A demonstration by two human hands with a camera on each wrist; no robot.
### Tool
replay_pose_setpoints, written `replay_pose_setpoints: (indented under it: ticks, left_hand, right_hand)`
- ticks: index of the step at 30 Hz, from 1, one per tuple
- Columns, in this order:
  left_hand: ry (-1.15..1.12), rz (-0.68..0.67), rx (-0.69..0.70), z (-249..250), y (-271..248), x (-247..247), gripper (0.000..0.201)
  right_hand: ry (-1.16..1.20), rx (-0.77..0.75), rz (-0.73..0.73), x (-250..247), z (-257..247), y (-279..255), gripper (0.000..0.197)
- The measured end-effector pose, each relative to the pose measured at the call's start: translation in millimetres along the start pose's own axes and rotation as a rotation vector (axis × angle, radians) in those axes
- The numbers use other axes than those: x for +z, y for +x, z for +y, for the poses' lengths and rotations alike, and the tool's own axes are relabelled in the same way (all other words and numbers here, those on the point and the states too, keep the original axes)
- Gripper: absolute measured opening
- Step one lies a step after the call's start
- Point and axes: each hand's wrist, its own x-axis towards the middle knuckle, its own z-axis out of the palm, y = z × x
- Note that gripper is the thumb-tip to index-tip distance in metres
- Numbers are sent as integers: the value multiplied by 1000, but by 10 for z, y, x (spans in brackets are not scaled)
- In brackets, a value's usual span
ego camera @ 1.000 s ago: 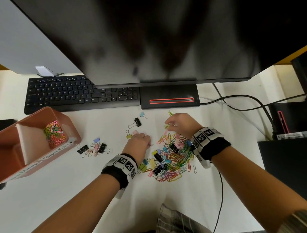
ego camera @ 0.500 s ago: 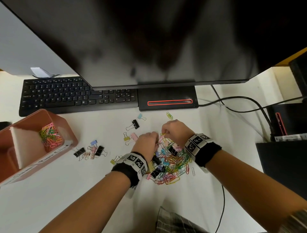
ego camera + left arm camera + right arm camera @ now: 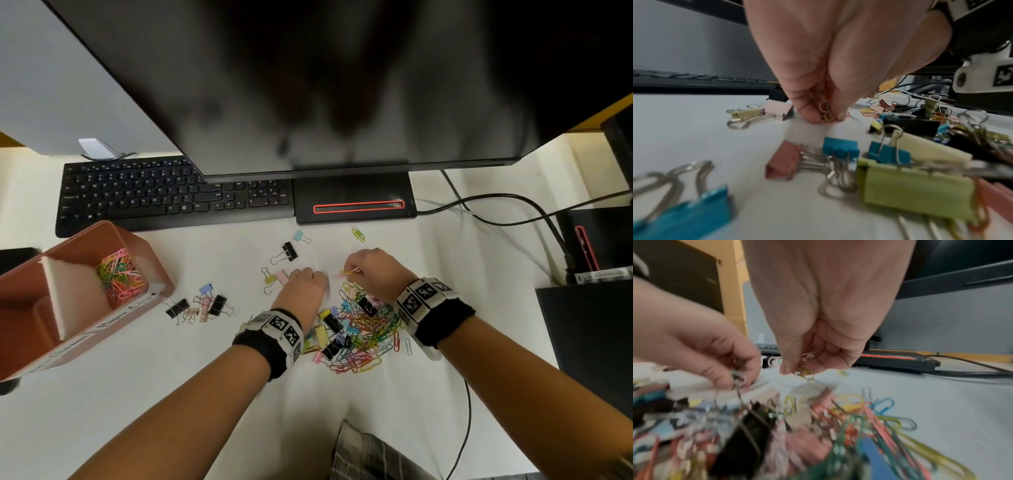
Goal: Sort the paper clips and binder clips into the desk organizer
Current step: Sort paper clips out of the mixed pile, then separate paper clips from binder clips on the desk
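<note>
A mixed pile of coloured paper clips and binder clips (image 3: 359, 329) lies on the white desk between my hands. My left hand (image 3: 305, 284) (image 3: 826, 116) pinches a few paper clips (image 3: 826, 112) with its fingertips on the desk, at the pile's far left edge. My right hand (image 3: 356, 270) (image 3: 797, 369) pinches yellow paper clips (image 3: 803, 372) just above the pile's far side. The pink desk organizer (image 3: 150, 267) stands at the left, with paper clips (image 3: 118, 274) in its far compartment.
A small group of binder clips (image 3: 198, 305) lies between organizer and pile. Loose binder clips (image 3: 286, 251) and a yellow paper clip (image 3: 358, 233) lie toward the monitor base (image 3: 352, 202). A keyboard (image 3: 164, 195) sits behind, cables (image 3: 513, 205) and black boxes at right.
The two hands have drawn together at the far edge of the pile and moved slightly apart again, each now pinching paper clips. The head view has shifted a little.
</note>
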Motion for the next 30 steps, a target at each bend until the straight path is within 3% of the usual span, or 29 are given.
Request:
replay_pose_setpoints:
  ticks: [3, 7, 10, 12, 15, 19, 23, 27, 30]
  left_hand:
    - [-141, 25, -25, -62, -111, 3, 46]
    - [-427, 216, -148, -288, -459, -277, 14]
    - [-419, 459, -217, -688, -873, -662, 8]
    - [-386, 546, -292, -1031, -1184, -908, 6]
    - [-424, 569, -452, -1535, -1558, -1125, 4]
    - [-487, 513, -635, -2013, -1667, -1113, 25]
    - [-403, 463, -618, -2107, -1702, -1079, 34]
    - [-435, 535, -450, -1927, -1726, -1071, 33]
    - [-530, 497, -276, -1621, -1547, -984, 25]
  right_hand:
    - [90, -29, 163, -112, -101, -104, 18]
    - [174, -100, 268, -296, -501, -175, 14]
    - [254, -195, 295, -349, -975, -89, 9]
    - [322, -265, 296, -331, -1369, 41, 8]
    - [463, -367, 276, -228, -2054, 290, 9]
    - [535, -371, 241, 15, -2866, 660, 15]
    - [490, -256, 111, 203, -3155, 796, 39]
    - [529, -281, 210, 203, -2767, 528, 22]
    - [473, -167, 325, 181, -2067, 251, 16]
